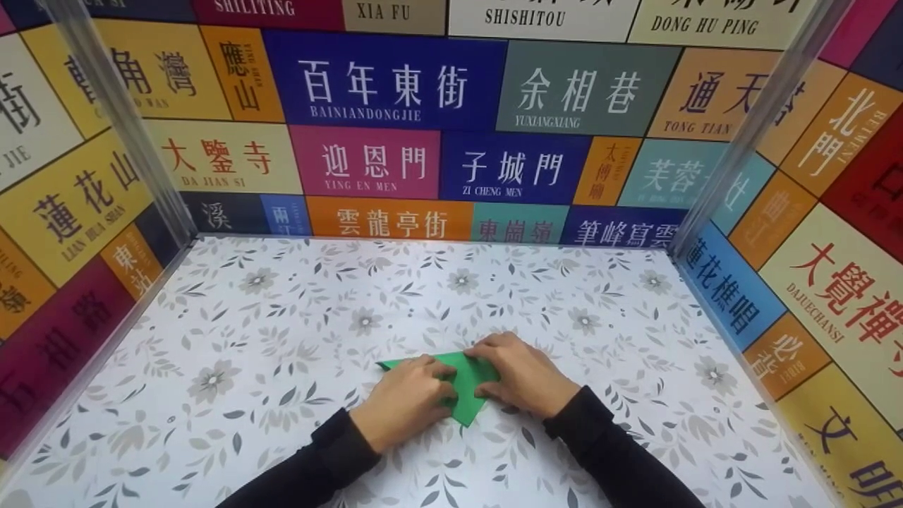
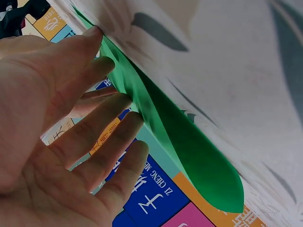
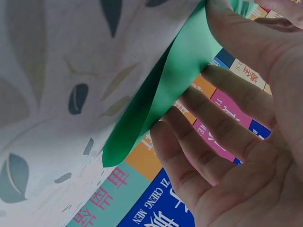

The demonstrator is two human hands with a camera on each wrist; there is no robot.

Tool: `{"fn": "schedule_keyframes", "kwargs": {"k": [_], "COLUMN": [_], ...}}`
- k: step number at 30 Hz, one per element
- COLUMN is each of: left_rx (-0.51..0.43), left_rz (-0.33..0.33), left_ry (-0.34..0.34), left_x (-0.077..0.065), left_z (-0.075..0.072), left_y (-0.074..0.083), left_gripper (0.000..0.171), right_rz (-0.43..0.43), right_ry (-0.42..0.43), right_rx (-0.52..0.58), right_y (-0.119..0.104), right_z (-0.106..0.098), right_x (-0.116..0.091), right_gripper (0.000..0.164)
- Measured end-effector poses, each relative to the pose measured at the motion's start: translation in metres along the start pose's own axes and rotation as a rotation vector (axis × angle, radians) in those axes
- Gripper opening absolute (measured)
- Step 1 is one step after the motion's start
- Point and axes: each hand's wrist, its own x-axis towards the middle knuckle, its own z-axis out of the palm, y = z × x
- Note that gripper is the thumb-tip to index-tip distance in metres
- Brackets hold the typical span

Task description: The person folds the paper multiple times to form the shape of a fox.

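On the patterned tabletop lies a folded piece of green paper (image 1: 468,394), one corner aimed at the person and another sticking out to the left. My left hand (image 1: 413,396) covers its left part, and in the left wrist view its gently bent fingertips rest along the edge of the green paper (image 2: 189,151). At the paper's right side my right hand (image 1: 523,372) touches it with thumb and fingertips. Its fingers are spread and relaxed in the right wrist view, where a layer of the green paper (image 3: 182,66) bows up from the layer beneath.
The white tabletop (image 1: 296,437) carries a grey leaf and flower print. Upright walls of colourful signs (image 1: 384,81) with Chinese lettering enclose its back and sides. Clear corner strips (image 1: 741,134) stand where the walls meet.
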Motion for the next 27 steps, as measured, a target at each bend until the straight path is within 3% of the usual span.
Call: {"fn": "schedule_keyframes", "kwargs": {"k": [9, 19, 27], "left_rx": [-0.027, -0.096, -0.132], "left_rz": [0.031, 0.004, 0.008], "left_ry": [-0.024, -0.07, -0.095], "left_x": [0.0004, 0.0, 0.0006], "left_z": [0.0001, 0.0003, -0.0005], "left_y": [-0.0015, -0.0036, -0.0058], "left_gripper": [0.007, 0.005, 0.004], "right_rz": [0.001, -0.01, -0.01], "right_ry": [-0.006, 0.007, 0.037], "right_rx": [0.003, 0.001, 0.025], "right_y": [0.0006, -0.0008, 0.0002], "right_z": [0.0007, -0.0001, -0.0046], "right_x": [0.0007, -0.0009, 0.0027], "right_gripper": [0.06, 0.06, 0.042]}}
